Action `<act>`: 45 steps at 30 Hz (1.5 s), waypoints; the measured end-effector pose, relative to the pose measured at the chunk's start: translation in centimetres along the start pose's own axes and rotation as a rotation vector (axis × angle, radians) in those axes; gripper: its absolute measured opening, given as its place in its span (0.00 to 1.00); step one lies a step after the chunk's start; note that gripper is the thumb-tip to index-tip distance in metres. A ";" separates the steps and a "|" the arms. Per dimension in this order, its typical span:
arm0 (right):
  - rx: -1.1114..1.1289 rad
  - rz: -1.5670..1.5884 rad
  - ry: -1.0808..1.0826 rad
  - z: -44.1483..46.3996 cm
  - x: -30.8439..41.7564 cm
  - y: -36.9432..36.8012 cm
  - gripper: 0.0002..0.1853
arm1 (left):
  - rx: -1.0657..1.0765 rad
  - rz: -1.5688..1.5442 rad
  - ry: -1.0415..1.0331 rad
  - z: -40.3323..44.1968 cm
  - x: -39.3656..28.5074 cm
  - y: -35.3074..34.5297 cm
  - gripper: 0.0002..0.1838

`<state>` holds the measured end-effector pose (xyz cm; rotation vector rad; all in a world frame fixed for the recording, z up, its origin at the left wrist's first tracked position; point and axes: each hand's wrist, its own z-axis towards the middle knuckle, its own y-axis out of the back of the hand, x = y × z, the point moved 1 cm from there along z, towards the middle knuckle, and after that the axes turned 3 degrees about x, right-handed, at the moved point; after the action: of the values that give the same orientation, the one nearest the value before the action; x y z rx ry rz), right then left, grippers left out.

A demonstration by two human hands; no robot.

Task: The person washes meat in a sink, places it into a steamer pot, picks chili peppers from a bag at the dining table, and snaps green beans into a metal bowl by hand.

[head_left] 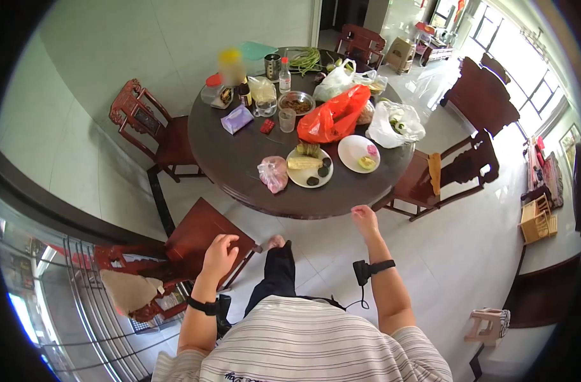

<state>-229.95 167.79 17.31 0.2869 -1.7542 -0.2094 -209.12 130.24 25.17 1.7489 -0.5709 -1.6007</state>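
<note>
My left hand [221, 254] hangs in the air by the wooden chair seat [204, 229], its fingers loosely bent and slightly apart, with nothing in it. My right hand [365, 220] is just short of the round table's front edge [290, 207]; its fingers are loosely curled and nothing shows in them. Nearest on the table are a white plate [327, 176] with a corn cob [304, 163] and dark round pieces, and another white plate [346, 150] with small pink and yellow-green food pieces. A pinkish tied plastic bag [273, 174] sits left of the plates.
Farther back on the table are a red plastic bag [335, 116], white bags [395, 124], a metal bowl [296, 97], a glass cup [287, 120], a purple tissue pack [237, 120], bottles and green vegetables [305, 60]. Wooden chairs [459, 169] surround it. A stool [487, 326] stands at right.
</note>
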 end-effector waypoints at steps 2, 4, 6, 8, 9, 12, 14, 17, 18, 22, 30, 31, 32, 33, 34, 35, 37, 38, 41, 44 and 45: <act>0.055 -0.094 0.009 2.6 0.8 -2.1 0.07 | 0.030 -0.004 0.013 5.3 0.7 -0.8 0.14; 0.080 -0.303 0.033 5.3 1.2 -3.9 0.08 | -0.005 0.052 -0.094 11.3 1.8 -2.0 0.16; 0.122 -0.389 0.041 7.1 1.3 -5.6 0.08 | -0.038 0.023 -0.112 16.4 2.3 -3.3 0.16; 0.149 -0.467 0.071 10.2 1.7 -7.1 0.08 | -0.002 0.055 -0.143 21.5 4.1 -5.4 0.18; 0.137 -0.490 0.123 11.3 1.6 -7.6 0.10 | 0.018 0.050 -0.126 23.4 4.3 -6.3 0.18; 0.088 -0.391 -0.012 14.4 -1.3 -8.6 0.15 | 0.009 0.177 -0.094 28.5 3.8 -8.0 0.21; 0.039 -0.274 -0.181 15.6 -2.5 -8.8 0.18 | 0.099 0.255 -0.029 30.8 3.0 -9.1 0.24; 0.116 -0.353 -0.220 16.3 -3.8 -8.8 0.22 | 0.236 0.344 0.108 33.1 3.3 -10.9 0.21; 0.127 -0.354 -0.231 16.7 -4.3 -8.7 0.22 | 0.326 0.339 0.220 33.6 3.9 -11.5 0.18; 0.143 -0.269 -0.368 17.6 -4.6 -7.9 0.19 | 0.299 0.219 0.192 35.5 5.4 -11.4 0.09; 0.213 -0.192 -0.250 19.0 0.3 -5.3 0.11 | -0.085 0.018 0.109 39.5 4.4 -4.7 0.07; 0.211 -0.228 -0.211 19.3 0.8 -5.2 0.11 | -0.076 -0.014 0.180 40.2 4.1 -3.6 0.06; 0.207 -0.227 -0.213 19.6 0.8 -5.2 0.11 | -0.071 -0.044 0.251 40.8 3.6 -2.7 0.05; 0.209 -0.254 -0.193 20.0 0.8 -5.3 0.11 | -0.073 -0.042 0.247 41.2 3.7 -2.6 0.05; 0.214 -0.277 -0.167 20.5 0.9 -5.7 0.10 | -0.056 0.034 0.258 41.6 4.2 -2.6 0.04; 0.211 -0.297 -0.113 20.9 1.0 -6.0 0.09 | -0.044 0.115 0.272 42.0 4.7 -2.4 0.03; 0.246 -0.280 -0.139 21.6 2.2 -6.2 0.09 | -0.105 0.133 0.298 42.5 7.9 -3.9 0.04; 0.277 -0.277 -0.180 21.8 2.6 -6.4 0.10 | -0.169 0.141 0.283 42.5 10.2 -4.7 0.04; 0.279 -0.241 -0.155 22.3 2.4 -6.4 0.08 | -0.274 0.125 0.378 42.8 12.1 -4.4 0.06; 0.232 -0.344 -0.078 22.6 3.4 -5.4 0.08 | -0.379 0.126 0.438 43.4 12.1 -2.9 0.05; 0.204 -0.323 -0.068 22.6 3.3 -5.2 0.07 | -0.433 0.112 0.454 43.4 12.2 -2.4 0.04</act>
<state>-252.32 161.43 14.36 0.7208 -1.7925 -0.2745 -250.27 114.67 15.03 1.6351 -0.0893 -1.0939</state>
